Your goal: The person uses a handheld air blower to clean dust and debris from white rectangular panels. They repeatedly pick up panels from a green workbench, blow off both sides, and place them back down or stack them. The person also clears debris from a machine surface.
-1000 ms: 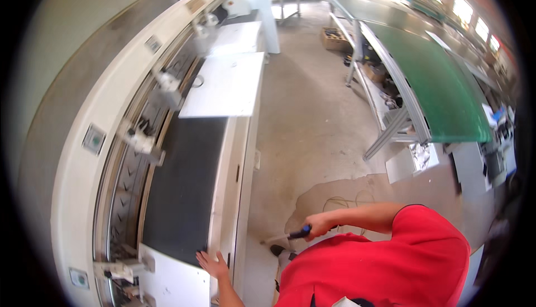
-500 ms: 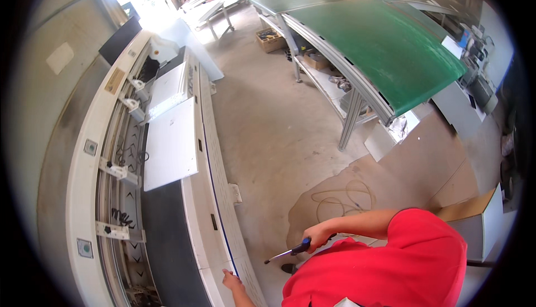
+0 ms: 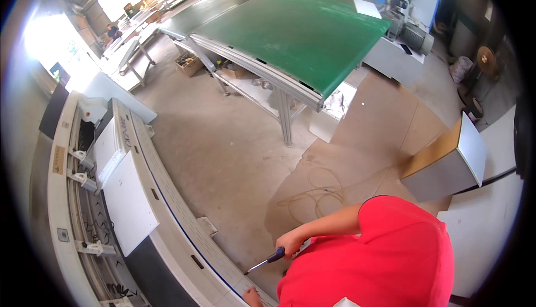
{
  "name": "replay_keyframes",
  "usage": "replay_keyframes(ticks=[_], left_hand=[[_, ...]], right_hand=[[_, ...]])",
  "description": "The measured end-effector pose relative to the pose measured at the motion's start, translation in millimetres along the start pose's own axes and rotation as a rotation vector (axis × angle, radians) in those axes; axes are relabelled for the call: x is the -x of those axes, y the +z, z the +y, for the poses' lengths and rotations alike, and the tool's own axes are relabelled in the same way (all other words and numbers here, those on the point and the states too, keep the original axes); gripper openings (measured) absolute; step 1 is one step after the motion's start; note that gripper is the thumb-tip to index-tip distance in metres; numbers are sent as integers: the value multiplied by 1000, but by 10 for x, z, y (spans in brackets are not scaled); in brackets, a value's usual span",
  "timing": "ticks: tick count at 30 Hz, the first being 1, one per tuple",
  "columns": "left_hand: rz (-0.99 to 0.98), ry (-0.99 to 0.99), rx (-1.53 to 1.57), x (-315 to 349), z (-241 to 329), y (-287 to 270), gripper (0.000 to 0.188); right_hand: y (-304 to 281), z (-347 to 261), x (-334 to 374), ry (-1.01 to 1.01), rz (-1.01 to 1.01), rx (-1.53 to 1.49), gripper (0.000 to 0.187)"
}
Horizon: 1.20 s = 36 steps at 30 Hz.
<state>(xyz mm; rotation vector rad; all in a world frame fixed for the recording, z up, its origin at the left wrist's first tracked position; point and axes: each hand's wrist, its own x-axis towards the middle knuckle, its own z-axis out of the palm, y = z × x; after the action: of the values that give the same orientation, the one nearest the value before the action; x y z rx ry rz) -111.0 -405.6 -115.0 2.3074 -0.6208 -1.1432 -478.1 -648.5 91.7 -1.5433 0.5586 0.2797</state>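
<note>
In my right hand [image 3: 288, 244] is a screwdriver [image 3: 273, 258], with a dark blue handle and a thin metal shaft. Its dark tip points down and left, toward the edge of a long white machine [image 3: 184, 239]. My fingers are wrapped round the handle. Low in the picture, my left hand [image 3: 252, 297] is at the machine's front edge, fingers partly showing and slightly bent, with nothing visible in them. A white panel [image 3: 129, 203] lies on the machine's dark bed, beyond my left hand. Another white panel [image 3: 109, 153] lies farther along.
A green conveyor table [image 3: 290, 33] stands across the aisle. A coiled hose [image 3: 315, 195] lies on brown cardboard [image 3: 374, 117] on the floor. At the right are a box-shaped panel piece [image 3: 444, 164] and a motor unit [image 3: 413, 36]. A person [image 3: 113, 32] is far back at the left.
The view has swung to the right, so the machine and conveyor table appear farther left. My right hand still holds the screwdriver. My left hand remains by the machine's edge, its fingers less stretched.
</note>
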Motion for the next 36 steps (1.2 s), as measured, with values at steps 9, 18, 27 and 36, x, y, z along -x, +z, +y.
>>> replay_keyframes(ticks=[9, 18, 27, 36], left_hand=[[-110, -107, 109, 501, 132, 202, 20], [45, -191, 307, 995, 276, 108, 21], [614, -292, -145, 1886, -221, -1003, 27], [839, -477, -285, 2849, -1293, -1613, 61]], right_hand=[[31, -37, -17, 26, 84, -19, 19], [87, -208, -449, -48, -7, 102, 22], [597, -981, -885, -88, -155, 283, 26], [1373, -1572, -1408, 93, -371, 222, 18]])
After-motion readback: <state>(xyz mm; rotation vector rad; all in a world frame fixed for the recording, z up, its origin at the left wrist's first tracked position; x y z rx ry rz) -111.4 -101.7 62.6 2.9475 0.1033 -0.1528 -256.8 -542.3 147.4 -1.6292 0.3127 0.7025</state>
